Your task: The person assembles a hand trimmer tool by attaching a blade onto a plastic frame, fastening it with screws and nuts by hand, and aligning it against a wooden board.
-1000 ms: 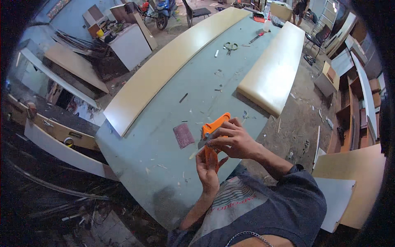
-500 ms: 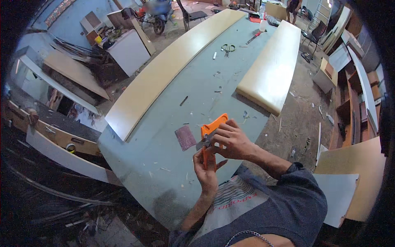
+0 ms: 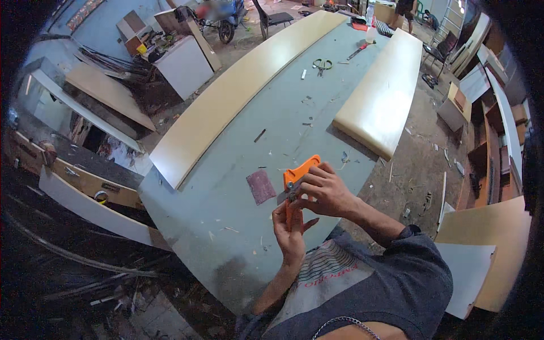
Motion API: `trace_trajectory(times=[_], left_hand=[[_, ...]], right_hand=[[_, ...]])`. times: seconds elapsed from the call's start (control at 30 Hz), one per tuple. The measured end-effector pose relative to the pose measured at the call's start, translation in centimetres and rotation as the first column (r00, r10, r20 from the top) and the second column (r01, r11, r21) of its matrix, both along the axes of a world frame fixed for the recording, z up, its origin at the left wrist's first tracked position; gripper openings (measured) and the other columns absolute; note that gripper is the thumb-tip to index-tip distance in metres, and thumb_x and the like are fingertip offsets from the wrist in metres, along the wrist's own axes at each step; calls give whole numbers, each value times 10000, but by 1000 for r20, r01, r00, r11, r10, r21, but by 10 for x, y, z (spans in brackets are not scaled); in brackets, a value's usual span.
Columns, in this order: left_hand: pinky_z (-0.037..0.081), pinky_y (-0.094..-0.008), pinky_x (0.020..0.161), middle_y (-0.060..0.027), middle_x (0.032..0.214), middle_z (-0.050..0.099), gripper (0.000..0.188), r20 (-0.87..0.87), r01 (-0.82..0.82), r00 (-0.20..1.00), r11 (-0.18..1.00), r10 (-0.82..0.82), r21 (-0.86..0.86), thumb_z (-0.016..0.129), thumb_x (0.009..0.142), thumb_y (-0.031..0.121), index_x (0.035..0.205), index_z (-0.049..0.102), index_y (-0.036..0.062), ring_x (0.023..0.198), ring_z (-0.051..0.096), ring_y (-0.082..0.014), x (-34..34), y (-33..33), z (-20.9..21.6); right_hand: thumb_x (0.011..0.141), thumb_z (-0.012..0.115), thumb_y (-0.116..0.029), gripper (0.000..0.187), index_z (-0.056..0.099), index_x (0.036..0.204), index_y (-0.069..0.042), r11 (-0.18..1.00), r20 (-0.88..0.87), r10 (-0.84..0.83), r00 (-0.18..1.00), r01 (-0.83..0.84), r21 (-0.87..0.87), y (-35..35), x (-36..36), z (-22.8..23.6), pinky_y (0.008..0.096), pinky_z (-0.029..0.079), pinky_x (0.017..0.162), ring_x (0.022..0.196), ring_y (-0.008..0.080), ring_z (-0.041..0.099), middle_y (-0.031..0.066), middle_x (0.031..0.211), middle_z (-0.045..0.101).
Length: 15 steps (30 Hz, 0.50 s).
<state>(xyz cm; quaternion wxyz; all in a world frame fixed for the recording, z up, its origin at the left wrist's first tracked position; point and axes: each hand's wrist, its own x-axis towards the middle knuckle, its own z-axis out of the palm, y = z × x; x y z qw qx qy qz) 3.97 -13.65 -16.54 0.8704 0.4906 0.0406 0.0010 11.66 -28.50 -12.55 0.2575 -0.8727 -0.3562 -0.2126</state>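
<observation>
Orange tool [image 3: 300, 171] is in both hands, over the near part of the table [image 3: 198, 226] as I watch from the head camera. I see the left hand [image 3: 289, 235] pinching its near end between thumb and fingers. The right hand [image 3: 326, 194] is bent over its far end, fingers curled around it; I cannot tell exactly what those fingertips press on. Just left of the tool I see a maroon sheet [image 3: 260, 187]. Farther off, scissors [image 3: 322, 66] lie between a long board [image 3: 255, 73] on the left and a shorter board [image 3: 385, 93] on the right.
</observation>
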Motion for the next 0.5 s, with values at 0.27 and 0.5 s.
trace_trajectory(times=[0.27, 0.5], left_hand=[[612, -418, 824, -99, 1275, 504, 348, -8, 24, 1000, 999, -23, 42, 514, 1007, 181, 1313, 399, 60, 1179, 549, -220, 0, 0, 4], [632, -392, 816, -114, 1261, 484, 392, -4, 11, 1000, 1000, -11, -17, 550, 996, 154, 1318, 367, 24, 1165, 556, -217, -3, 0, 4]], right_hand=[[739, 790, -230, 242, 635, 904, -144, 997, 1, 65, 998, -65, 44, -4, 0, 9, 367, 408, 847, 867, 179, 564, -23, 831, 575], [730, 777, -197, 221, 672, 921, -160, 995, -52, -7, 999, 12, 98, 0, -4, 10, 369, 418, 853, 855, 166, 575, -36, 844, 610]])
